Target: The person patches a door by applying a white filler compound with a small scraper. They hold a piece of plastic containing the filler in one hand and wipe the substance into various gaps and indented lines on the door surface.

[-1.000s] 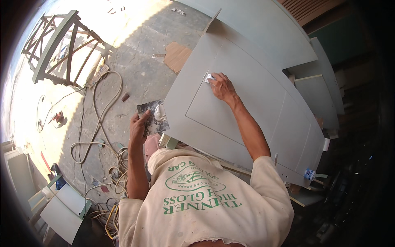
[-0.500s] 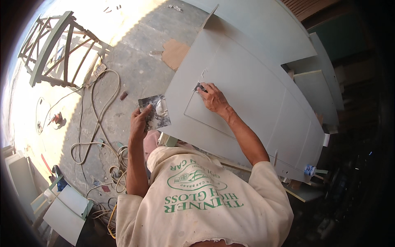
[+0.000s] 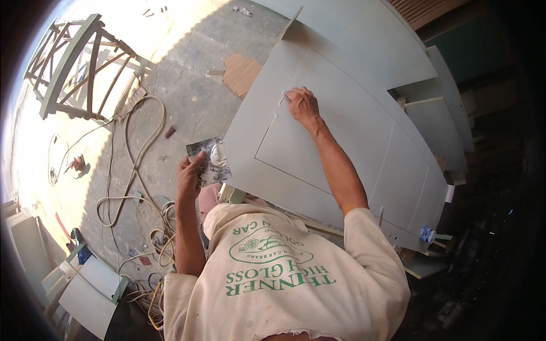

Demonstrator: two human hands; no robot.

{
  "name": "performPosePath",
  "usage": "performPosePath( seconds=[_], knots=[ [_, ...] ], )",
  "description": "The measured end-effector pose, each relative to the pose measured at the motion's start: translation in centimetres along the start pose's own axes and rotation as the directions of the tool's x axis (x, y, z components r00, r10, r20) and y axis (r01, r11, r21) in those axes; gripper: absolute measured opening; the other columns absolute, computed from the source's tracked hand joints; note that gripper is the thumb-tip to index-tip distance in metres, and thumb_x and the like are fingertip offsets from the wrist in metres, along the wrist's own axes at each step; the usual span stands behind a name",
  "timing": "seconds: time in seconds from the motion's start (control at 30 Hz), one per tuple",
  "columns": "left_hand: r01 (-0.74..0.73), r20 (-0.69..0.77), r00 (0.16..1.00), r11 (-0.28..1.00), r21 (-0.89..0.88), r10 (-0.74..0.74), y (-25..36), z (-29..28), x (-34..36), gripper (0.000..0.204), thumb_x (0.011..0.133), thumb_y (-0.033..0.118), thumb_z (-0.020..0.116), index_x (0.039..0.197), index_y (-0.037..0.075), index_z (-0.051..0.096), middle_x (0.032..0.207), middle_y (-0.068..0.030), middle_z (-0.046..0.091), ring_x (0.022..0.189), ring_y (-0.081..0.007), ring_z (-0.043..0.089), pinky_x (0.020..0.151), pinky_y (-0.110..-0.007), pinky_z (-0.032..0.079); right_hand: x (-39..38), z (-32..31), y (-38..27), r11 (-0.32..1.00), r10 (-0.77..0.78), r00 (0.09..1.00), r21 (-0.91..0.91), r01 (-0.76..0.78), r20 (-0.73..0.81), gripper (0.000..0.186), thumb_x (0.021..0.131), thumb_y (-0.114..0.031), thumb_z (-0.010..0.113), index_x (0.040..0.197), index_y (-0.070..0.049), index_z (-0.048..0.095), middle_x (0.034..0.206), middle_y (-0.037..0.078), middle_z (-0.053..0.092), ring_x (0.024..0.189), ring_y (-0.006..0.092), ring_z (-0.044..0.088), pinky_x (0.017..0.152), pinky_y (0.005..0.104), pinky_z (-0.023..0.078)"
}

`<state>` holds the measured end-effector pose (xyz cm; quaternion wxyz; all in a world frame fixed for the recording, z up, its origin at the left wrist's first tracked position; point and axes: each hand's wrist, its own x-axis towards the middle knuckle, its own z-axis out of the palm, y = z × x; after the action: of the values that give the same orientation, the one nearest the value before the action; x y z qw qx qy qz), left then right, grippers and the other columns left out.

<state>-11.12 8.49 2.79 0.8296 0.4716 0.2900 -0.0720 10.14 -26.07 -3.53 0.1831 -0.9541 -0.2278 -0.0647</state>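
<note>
- My right hand (image 3: 302,105) is closed on a small scraper, its edge against the grey door panel (image 3: 341,142) at the recess corner.
- My left hand (image 3: 189,173) grips a smeared filler board (image 3: 209,160).
- I judge filling underway; most grooves look untouched.

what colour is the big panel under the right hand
Pale grey all over panel, clearest in the head view.

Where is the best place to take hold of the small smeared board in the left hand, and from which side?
Judging by its flat, thin shape, the smeared board is probably best pinched at its lower left edge, coming from below, as the left hand does now. That keeps the grip off the pale filler lying on its upper face.
</note>
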Motion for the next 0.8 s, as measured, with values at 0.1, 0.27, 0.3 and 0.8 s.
performPosePath(
  seconds=[0.1, 0.27, 0.3, 0.8],
  knots=[
    [0.016, 0.001, 1.000, 1.000, -0.021, -0.016, -0.4, -0.6, -0.4, 0.013, 0.098, 0.013, 0.068, 0.103, 0.001, 0.068, 0.089, -0.0068, 0.074, 0.070, -0.0140, 0.072, 0.061, -0.029, 0.060, -1.8, 0.0, -2.2, 0.999, -0.027, 0.998, 0.036, 0.025, 0.050, 0.010, 0.088, -0.010, 0.064, 0.089, -0.005, 0.073, 0.093, 0.008, 0.072, 0.085, 0.0294, 0.064, 0.076, 0.0435, 0.051],
    [-0.009, 0.097, 0.995, 1.000, -0.018, 0.011, -0.1, -0.1, 1.6, 0.014, 0.099, 0.015, 0.068, 0.103, 0.002, 0.068, 0.089, -0.0064, 0.074, 0.069, -0.0134, 0.072, 0.061, -0.029, 0.060, -5.1, -0.2, -7.7, 0.993, -0.118, 0.993, 0.014, 0.117, 0.032, 0.010, 0.085, -0.006, 0.061, 0.080, -0.004, 0.069, 0.087, 0.008, 0.069, 0.078, 0.0271, 0.062, 0.071, 0.0418, 0.049],
    [-0.002, 0.106, 0.994, 1.000, -0.014, 0.004, 0.1, 0.5, 1.5, 0.015, 0.100, 0.016, 0.067, 0.103, 0.002, 0.069, 0.089, -0.0060, 0.074, 0.069, -0.0131, 0.072, 0.062, -0.029, 0.060, -6.1, -0.4, -8.5, 0.990, -0.138, 0.990, 0.005, 0.138, 0.042, 0.009, 0.084, -0.007, 0.062, 0.081, -0.004, 0.069, 0.086, 0.007, 0.068, 0.078, 0.0269, 0.062, 0.071, 0.0417, 0.050],
    [-0.004, 0.025, 1.000, 0.999, -0.041, 0.005, -0.5, -1.0, -1.0, 0.012, 0.098, 0.014, 0.069, 0.101, 0.002, 0.068, 0.087, -0.0058, 0.074, 0.067, -0.0131, 0.071, 0.059, -0.028, 0.059, -9.8, -1.0, -4.0, 0.921, -0.388, 0.922, -0.051, 0.387, -0.010, 0.032, 0.091, -0.005, 0.055, 0.113, -0.009, 0.078, 0.123, 0.004, 0.074, 0.124, 0.0256, 0.061, 0.098, 0.0388, 0.049]
  ],
)
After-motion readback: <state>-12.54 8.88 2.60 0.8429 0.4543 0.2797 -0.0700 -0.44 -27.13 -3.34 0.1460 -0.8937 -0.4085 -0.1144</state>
